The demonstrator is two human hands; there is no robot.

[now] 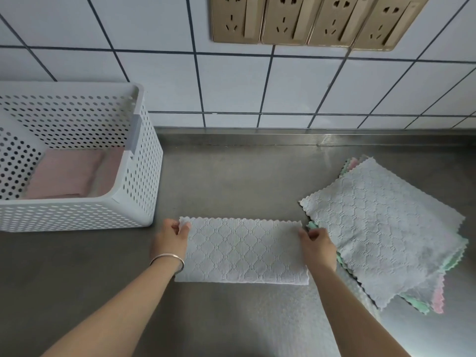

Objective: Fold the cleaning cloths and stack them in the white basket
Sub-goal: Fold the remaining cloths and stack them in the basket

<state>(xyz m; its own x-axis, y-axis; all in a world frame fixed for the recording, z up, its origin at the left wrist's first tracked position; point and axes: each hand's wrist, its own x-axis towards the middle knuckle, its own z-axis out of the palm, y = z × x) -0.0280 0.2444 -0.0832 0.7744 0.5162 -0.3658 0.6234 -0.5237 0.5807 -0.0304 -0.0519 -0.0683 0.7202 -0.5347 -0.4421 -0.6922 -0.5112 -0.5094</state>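
A pale grey cloth (242,251) lies folded in half as a wide rectangle on the steel counter in front of me. My left hand (171,238) pinches its far left corner. Its far right corner is pinched by my right hand (318,244). To the right lies a loose pile of unfolded cloths (386,228), grey on top with green and pink edges showing beneath. At the left stands the white perforated basket (144,176), and folded pink cloths (67,173) rest on its floor.
The steel counter (231,176) runs back to a white tiled wall (231,83). Several gold wall sockets (309,19) are mounted high on the tiles. A silver bangle (167,258) circles my left wrist.
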